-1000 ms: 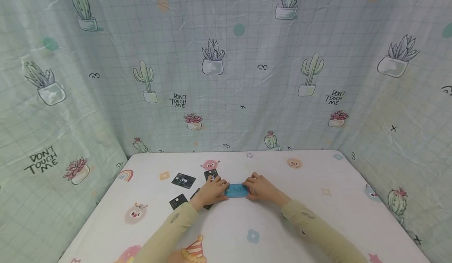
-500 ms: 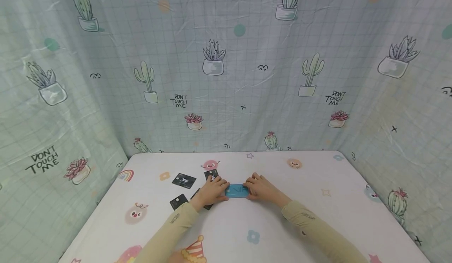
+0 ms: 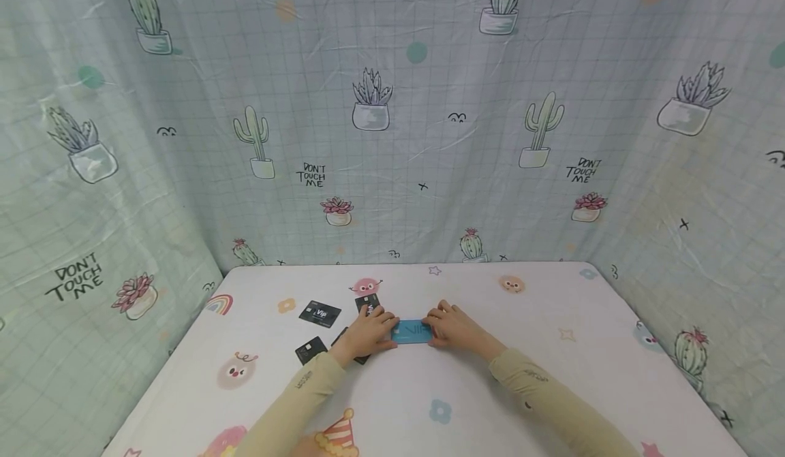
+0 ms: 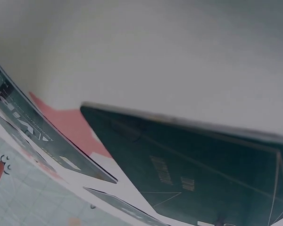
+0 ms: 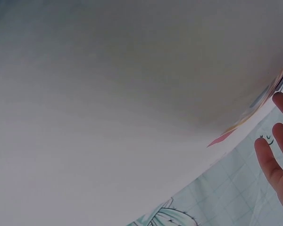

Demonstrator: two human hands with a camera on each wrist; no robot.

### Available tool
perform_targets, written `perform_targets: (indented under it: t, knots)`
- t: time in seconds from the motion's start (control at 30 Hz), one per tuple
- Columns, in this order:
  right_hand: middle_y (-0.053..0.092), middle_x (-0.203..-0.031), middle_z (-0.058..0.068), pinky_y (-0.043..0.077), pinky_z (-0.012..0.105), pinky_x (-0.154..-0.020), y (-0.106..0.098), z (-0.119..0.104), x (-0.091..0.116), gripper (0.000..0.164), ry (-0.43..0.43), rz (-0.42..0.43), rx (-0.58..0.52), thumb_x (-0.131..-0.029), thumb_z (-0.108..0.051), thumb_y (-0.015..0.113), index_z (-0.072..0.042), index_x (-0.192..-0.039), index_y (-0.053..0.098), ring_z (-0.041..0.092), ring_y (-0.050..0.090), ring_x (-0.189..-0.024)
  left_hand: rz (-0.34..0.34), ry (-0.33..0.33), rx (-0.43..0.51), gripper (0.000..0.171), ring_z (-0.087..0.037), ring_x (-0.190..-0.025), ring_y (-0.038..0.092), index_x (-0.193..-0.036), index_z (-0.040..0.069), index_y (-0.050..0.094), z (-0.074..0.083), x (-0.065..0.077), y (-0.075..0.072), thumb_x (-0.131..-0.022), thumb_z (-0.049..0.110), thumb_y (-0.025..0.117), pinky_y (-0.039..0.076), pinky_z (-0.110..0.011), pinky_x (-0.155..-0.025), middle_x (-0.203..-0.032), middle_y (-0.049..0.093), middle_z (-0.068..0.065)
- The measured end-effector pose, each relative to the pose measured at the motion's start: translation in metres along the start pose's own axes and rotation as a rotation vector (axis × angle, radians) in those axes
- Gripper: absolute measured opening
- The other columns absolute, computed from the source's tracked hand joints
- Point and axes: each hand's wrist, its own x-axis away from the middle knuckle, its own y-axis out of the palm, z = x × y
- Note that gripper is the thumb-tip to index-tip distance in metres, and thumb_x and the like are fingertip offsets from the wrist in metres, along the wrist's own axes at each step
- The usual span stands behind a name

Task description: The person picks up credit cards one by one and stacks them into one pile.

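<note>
A blue card [image 3: 412,332] with "VIP" lettering lies between the hands, in the middle of the table in the head view. My left hand [image 3: 365,334] pinches its left end between thumb and fingers. At the opposite end, the right hand [image 3: 455,329] grips the card the same way. Several black cards surround the left hand: one "Vip" card [image 3: 320,313] to the far left, another [image 3: 310,349] nearer, and one [image 3: 368,300] just beyond the fingers. A further black card [image 3: 363,359] is partly hidden under the left wrist. The right wrist view catches several fingers [image 5: 269,162] at its right edge.
The white table [image 3: 540,307] carries printed cartoon figures, flowers and stars. Behind it and along both sides hangs a pale cactus-print curtain [image 3: 417,144]. In the left wrist view a dark card [image 4: 207,174] looms large, close to the camera.
</note>
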Motion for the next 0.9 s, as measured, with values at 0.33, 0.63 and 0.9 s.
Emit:
perform_targets:
  t: [0.33,0.63,0.9]
  knots:
    - [0.059,-0.102,-0.001,0.041,0.027,-0.067,-0.004,-0.003,0.001,0.045,0.011,-0.003,-0.037,-0.077,-0.042,0.064,-0.013,-0.112,0.059,0.014,0.042,-0.088,-0.014,-0.006,0.008,0.052,-0.02,-0.102,0.045,-0.122,0.014,0.053,0.002,0.001,-0.004,-0.082,0.048,0.054,0.037,-0.056,-0.091,-0.114,0.057,-0.001]
    - [0.057,-0.105,0.002,0.043,0.032,-0.07,-0.007,-0.007,0.005,0.045,0.066,0.005,-0.064,-0.077,-0.04,0.065,-0.014,-0.112,0.058,0.017,0.042,-0.09,0.045,-0.037,-0.058,0.053,-0.022,-0.104,0.046,-0.122,0.012,0.052,0.012,0.002,-0.003,-0.081,0.045,0.058,0.038,-0.058,-0.09,-0.116,0.055,-0.002]
    - [0.056,-0.106,0.005,0.045,0.037,-0.07,-0.011,-0.015,0.011,0.045,0.141,0.034,-0.066,-0.074,-0.037,0.069,-0.014,-0.11,0.057,0.021,0.045,-0.093,0.089,-0.074,-0.153,0.052,-0.023,-0.105,0.047,-0.122,0.014,0.052,0.028,0.006,-0.009,-0.08,0.043,0.06,0.038,-0.056,-0.09,-0.116,0.054,-0.001]
